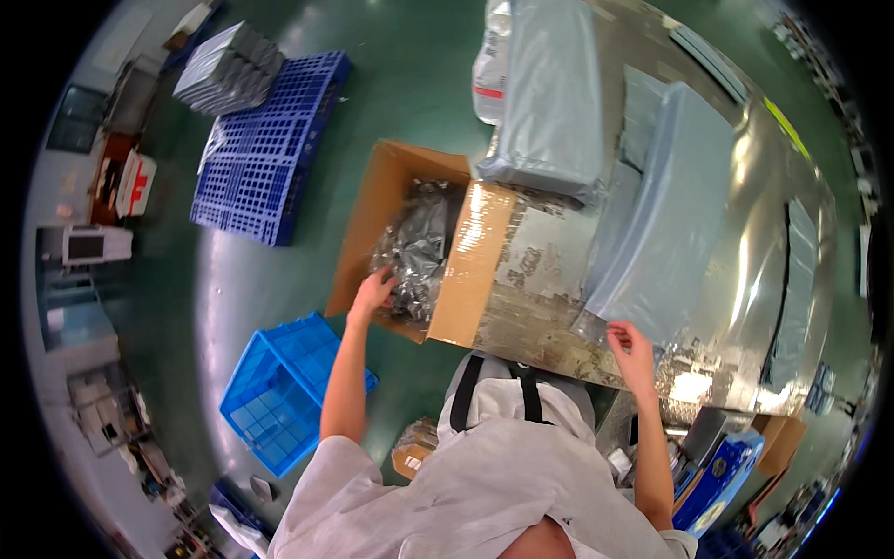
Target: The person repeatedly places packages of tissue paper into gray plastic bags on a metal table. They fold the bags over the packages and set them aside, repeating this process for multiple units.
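Observation:
My left hand (375,291) reaches over the near left side of an open cardboard box (467,279), its fingers apart against the crumpled clear and dark plastic packaging (421,244) inside. No held thing shows in it. My right hand (633,352) is at the near end of a stack of flat grey plastic bags (675,214) on the metal table (549,326). Its fingers are loosely bent, with a gap beside the thumb. Whether the fingertips touch the bags' lower corner is hard to see.
Another thick grey bag stack (549,93) lies beyond the box, with more bags (793,298) at the right. A blue crate (284,391) stands on the floor at left, a blue pallet (270,140) behind it. Cartons (780,443) crowd the lower right.

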Motion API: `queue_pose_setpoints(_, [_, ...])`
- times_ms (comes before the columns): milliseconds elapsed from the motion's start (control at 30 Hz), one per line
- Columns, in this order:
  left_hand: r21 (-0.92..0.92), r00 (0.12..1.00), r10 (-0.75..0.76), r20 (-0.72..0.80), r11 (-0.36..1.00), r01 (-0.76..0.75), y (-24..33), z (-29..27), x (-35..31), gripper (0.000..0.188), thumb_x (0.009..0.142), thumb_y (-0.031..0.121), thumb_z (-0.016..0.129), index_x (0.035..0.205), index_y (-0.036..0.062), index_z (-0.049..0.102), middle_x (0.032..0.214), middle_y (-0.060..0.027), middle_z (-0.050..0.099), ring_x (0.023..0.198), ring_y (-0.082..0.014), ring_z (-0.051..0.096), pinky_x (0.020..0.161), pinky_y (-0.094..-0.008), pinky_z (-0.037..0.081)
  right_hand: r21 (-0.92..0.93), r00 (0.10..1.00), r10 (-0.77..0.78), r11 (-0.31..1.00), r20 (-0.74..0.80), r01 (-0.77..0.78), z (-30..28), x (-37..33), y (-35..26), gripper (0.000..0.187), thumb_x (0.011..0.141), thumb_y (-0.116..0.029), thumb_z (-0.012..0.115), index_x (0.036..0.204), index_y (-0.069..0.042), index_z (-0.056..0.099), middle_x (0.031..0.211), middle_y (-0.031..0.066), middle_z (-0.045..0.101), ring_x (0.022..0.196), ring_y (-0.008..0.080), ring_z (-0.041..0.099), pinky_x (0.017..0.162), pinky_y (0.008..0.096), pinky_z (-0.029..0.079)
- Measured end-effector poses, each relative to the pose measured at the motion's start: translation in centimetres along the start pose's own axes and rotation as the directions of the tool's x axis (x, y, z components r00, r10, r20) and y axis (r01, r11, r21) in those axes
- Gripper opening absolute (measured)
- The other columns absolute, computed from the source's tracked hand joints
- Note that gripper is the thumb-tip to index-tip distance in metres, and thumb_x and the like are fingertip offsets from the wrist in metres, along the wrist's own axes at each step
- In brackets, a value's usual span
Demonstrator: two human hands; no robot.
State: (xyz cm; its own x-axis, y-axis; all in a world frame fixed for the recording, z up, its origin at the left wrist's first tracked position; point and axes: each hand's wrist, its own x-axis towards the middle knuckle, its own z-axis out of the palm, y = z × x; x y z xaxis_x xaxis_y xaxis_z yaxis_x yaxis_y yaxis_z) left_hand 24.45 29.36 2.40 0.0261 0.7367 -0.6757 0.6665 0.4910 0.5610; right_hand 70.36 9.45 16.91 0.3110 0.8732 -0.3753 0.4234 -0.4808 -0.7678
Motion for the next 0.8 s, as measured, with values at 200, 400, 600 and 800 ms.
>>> queue_pose_setpoints(200, [-0.56, 0.992, 0.085, 0.098, 0.828, -0.016, 7.3, -1.1, -3.9, 0.044, 0.086, 0.029, 0.058, 0.125, 0.0097, 0.052, 0.099, -0.0143, 0.064, 0.065, -0.017, 0.065, 0.05, -0.0275, 0.052, -0.018, 0.991, 0.058, 0.998, -0.118, -0.06, -4.0, -4.0, 1.8, 0.022, 0.084, -0.009, 0.057, 0.105, -0.002, 0.058, 0.093, 0.0098, 0.065, 0.08, 0.0187, 0.063, 0.073, 0.0289, 0.049])
queue_pose_setpoints(400, [0.766, 0.865, 0.486, -0.123, 0.601, -0.228, 4.4, -0.7, -3.0, 0.031, 0.086, 0.018, 0.054, 0.116, 0.01, 0.057, 0.104, -0.015, 0.061, 0.085, -0.0312, 0.062, 0.069, -0.0386, 0.05, -0.064, 0.948, -0.035, 0.998, -0.317, 0.016, -7.5, -4.0, 2.9, 0.02, 0.085, -0.008, 0.055, 0.103, -0.003, 0.06, 0.097, 0.0122, 0.064, 0.084, 0.0242, 0.063, 0.074, 0.0308, 0.049])
queue_pose_setpoints(600, [-0.026, 0.842, 0.539, 0.03, 0.842, -0.538, 22.5, 12.4, -10.9, 0.02, 0.09, 0.014, 0.052, 0.106, 0.0063, 0.063, 0.096, -0.0073, 0.066, 0.088, -0.0143, 0.061, 0.076, -0.0297, 0.047, -0.125, 0.953, -0.133, 0.987, -0.272, 0.102, -9.5, -1.9, 7.2, 0.017, 0.086, -0.008, 0.052, 0.099, -0.002, 0.062, 0.092, 0.0111, 0.065, 0.084, 0.0248, 0.062, 0.075, 0.0283, 0.047])
queue_pose_setpoints(800, [-0.158, 0.424, 0.567, 0.706, 0.71, -0.686, 29.4, 29.3, -12.6, 0.026, 0.092, 0.014, 0.045, 0.111, 0.0023, 0.059, 0.105, -0.0114, 0.064, 0.098, -0.0222, 0.061, 0.084, -0.0308, 0.046, -0.165, 0.972, -0.232, 0.96, -0.017, 0.227, -10.5, 1.5, 12.2, 0.021, 0.083, -0.004, 0.048, 0.098, -0.003, 0.062, 0.093, 0.013, 0.064, 0.088, 0.0282, 0.061, 0.076, 0.0352, 0.048])
